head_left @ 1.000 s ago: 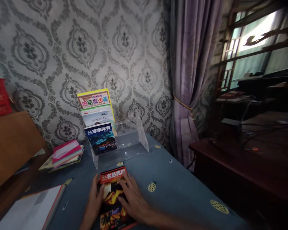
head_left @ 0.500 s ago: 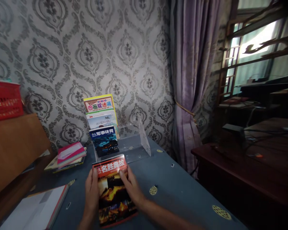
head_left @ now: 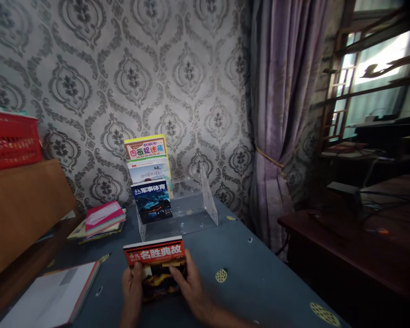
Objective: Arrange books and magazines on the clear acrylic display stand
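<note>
Between my two hands is a book (head_left: 162, 273) with a red title band and a dark, golden picture on its cover. My left hand (head_left: 132, 287) grips its left edge, thumb on the front. On the right edge my right hand (head_left: 193, 284) is closed the same way; the fingers behind the cover are hidden. Just beyond stands a clear acrylic book rack (head_left: 210, 202) in tiers. Its left side carries a dark blue book (head_left: 152, 202) in front, a pale blue one (head_left: 146, 172) behind it, and a yellow-edged one (head_left: 145, 148) at the back.
Left of the rack lies a stack of books with a pink one (head_left: 104, 214) on top. A white-covered book (head_left: 51, 296) rests at the near left. Further left, a red basket (head_left: 12, 141) sits on a brown box (head_left: 30, 200). A dark red desk (head_left: 345, 255) stands to the right.
The red-banded book has tipped, so its cover looks shorter and its top edge shows more. Both hands still hold it, a little lower. The view has shifted slightly left.
</note>
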A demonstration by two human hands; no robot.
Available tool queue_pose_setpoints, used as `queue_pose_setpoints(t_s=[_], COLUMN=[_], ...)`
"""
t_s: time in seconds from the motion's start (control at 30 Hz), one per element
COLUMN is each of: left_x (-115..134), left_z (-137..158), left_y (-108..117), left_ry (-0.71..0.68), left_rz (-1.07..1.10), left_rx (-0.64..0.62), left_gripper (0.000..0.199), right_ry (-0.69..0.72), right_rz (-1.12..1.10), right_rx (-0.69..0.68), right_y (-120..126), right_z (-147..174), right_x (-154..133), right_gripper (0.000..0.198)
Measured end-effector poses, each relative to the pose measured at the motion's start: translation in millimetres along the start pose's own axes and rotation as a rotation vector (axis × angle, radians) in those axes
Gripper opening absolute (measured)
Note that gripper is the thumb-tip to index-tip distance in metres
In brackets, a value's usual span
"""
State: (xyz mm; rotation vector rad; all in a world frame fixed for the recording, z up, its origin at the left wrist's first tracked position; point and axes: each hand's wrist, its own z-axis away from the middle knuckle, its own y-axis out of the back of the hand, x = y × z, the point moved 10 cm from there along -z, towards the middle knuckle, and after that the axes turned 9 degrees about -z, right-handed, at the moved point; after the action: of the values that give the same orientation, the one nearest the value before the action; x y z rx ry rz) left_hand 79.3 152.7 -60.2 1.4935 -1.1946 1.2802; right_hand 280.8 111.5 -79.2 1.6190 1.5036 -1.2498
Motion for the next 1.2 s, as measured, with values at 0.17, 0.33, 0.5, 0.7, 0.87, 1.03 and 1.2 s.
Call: queue_pose_setpoints(t_s=[0.17,0.33,0.5,0.7,0.87,1.03,1.2], left_x=[-23,-30,-30,-33,-33,-33,-43], left_z=[1,-5,-6,-7,-6,-4,-7], left_y=[-5,-1,10,8,8,7,10], left_ry=[0.085,0.070,0.052,0.035,0.028,0.026,0.074], left_rz=[-0.020,-0.047,-0.043,-0.105,-0.069,-0.031,-0.026], left_rx=[-0.085,-0.058,0.030,-0.024,-0.012,-0.016,0.006], left_gripper=[0.063,0.050,0.043,0.043,0.043,0.044,0.049], right_ry=[-0.031,-0.058,-0.052,-0.047,-0.034,-0.016,-0.042], right_rz=[0.005,0.060,0.089,0.105,0.073,0.088,0.090], right_rx=[-0.024,-0.025,-0.051,-0.030,-0.036,-0.012,-0.015], right_y=[2,7,8,11,9,13,14], right_z=[5,9,12,12,12,12,11], right_x=[11,23,27,25,24,20,24], right_gripper=[0.064,0.069,0.067,0.069,0.069,0.067,0.066])
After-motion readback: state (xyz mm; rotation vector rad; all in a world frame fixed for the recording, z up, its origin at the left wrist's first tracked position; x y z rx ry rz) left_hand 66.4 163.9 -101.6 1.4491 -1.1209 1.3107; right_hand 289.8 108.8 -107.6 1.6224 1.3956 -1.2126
